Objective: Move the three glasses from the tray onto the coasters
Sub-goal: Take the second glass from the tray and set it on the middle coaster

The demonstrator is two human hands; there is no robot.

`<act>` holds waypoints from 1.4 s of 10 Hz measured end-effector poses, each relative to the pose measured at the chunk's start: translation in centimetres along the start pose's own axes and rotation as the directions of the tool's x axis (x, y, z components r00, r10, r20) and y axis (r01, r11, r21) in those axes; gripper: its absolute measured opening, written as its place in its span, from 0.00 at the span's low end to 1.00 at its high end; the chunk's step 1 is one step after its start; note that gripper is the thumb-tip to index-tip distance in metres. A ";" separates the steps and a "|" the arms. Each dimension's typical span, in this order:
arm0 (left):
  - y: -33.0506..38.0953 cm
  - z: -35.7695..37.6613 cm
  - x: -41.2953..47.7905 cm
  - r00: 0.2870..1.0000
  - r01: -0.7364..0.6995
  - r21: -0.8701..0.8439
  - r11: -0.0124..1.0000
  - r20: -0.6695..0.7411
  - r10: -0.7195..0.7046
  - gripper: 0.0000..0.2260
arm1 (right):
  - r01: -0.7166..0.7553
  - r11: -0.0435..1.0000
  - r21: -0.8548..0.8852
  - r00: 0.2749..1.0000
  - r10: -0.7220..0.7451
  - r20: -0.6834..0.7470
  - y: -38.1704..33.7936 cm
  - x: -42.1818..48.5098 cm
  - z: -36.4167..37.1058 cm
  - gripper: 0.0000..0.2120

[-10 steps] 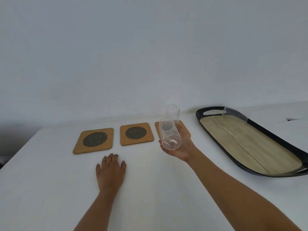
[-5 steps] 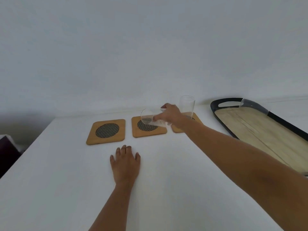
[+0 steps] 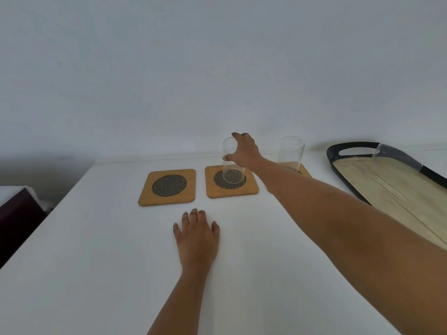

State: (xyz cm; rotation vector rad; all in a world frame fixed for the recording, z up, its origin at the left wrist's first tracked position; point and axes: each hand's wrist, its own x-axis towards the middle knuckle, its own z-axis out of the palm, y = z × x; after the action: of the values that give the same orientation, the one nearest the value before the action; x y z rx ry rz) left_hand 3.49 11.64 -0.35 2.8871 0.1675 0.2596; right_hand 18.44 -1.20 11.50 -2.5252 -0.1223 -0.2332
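Three wooden coasters with dark mesh centres lie in a row at the back of the white table. A clear glass (image 3: 232, 169) stands upright on the middle coaster (image 3: 231, 189), and my right hand (image 3: 244, 152) is wrapped around its upper part. A second glass (image 3: 290, 151) stands on the right coaster (image 3: 302, 170), partly behind my forearm. The left coaster (image 3: 167, 186) is bare. A third glass (image 3: 399, 157) lies tilted against the far rim of the black tray (image 3: 338, 163). My left hand (image 3: 197, 234) rests flat on the table, fingers apart.
The tray with its wooden floor fills the right side. The white table (image 3: 96, 250) ends at a left edge, beyond which a dark piece of furniture (image 3: 17, 213) stands. A plain wall rises right behind the coasters.
My right hand carried the glass leftward from in front of the right coaster, turned it upright and set it on the middle coaster. The left hand stayed flat.
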 end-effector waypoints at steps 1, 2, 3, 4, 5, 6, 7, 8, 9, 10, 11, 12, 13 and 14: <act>0.0 0.1 0.1 1.000 0.002 0.007 1.000 -0.003 -0.002 0.22 | 0.035 0.999 0.009 0.999 -0.036 0.014 0.1 0.1 0.8 0.35; 0.0 0.2 0.1 1.000 0.004 0.005 1.000 -0.001 -0.004 0.22 | 0.043 0.999 0.015 0.999 -0.043 0.009 0.3 0.4 1.2 0.32; 0.0 0.3 0.2 1.000 0.007 0.007 1.000 -0.001 -0.007 0.22 | 0.048 0.999 0.016 0.999 -0.048 0.001 0.5 0.4 1.4 0.30; 0.0 0.3 0.2 1.000 0.005 0.008 1.000 0.003 -0.005 0.21 | 0.048 0.999 0.016 0.999 -0.048 -0.019 0.7 0.3 1.9 0.31; 0.0 0.3 0.1 1.000 0.006 0.013 1.000 0.002 -0.006 0.22 | 0.040 0.999 -0.009 0.999 -0.040 -0.032 0.6 0.1 2.1 0.32; 0.0 0.2 0.1 1.000 0.005 -0.002 1.000 -0.001 -0.005 0.22 | 0.033 0.999 -0.038 0.999 -0.034 -0.041 0.4 0.1 2.4 0.32; 0.0 0.2 0.1 1.000 0.006 -0.013 1.000 0.003 -0.006 0.22 | 0.031 0.998 -0.050 0.998 -0.034 -0.048 0.3 0.1 2.6 0.31; 0.1 0.2 0.2 1.000 0.005 -0.013 1.000 0.001 -0.005 0.22 | 0.033 0.998 -0.048 0.998 -0.035 -0.045 0.4 0.1 2.6 0.31; 0.0 0.2 0.2 1.000 0.006 -0.014 1.000 0.004 -0.006 0.21 | 0.034 0.998 -0.049 0.999 -0.036 -0.041 0.5 0.2 2.7 0.31; 0.0 0.3 0.2 1.000 0.006 -0.012 1.000 0.006 -0.006 0.21 | 0.024 0.998 -0.060 0.999 -0.025 -0.020 0.6 0.1 2.9 0.33; 0.0 0.3 0.1 1.000 0.004 -0.017 1.000 0.005 -0.004 0.21 | 0.026 0.995 -0.094 0.995 -0.035 -0.096 0.6 -0.6 3.0 0.34; 0.0 0.2 0.2 1.000 0.005 -0.016 1.000 0.010 -0.005 0.22 | 0.191 0.969 -0.155 0.939 -0.226 -0.259 0.9 -2.4 3.0 0.28; 0.0 0.2 0.1 1.000 0.004 -0.019 1.000 0.013 -0.004 0.22 | 0.412 0.893 -0.181 0.841 -0.449 -0.301 1.7 -5.6 3.6 0.19; 0.0 0.1 0.2 1.000 0.004 -0.015 1.000 0.017 -0.003 0.22 | 0.445 0.887 -0.121 0.860 -0.461 -0.219 3.9 -8.9 5.1 0.17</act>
State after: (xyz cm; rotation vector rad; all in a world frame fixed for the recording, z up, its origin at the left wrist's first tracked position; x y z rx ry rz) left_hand 3.68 11.59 -0.43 2.8732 0.1670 0.2348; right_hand 10.94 -1.82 3.42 -2.4736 -0.6257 -0.7432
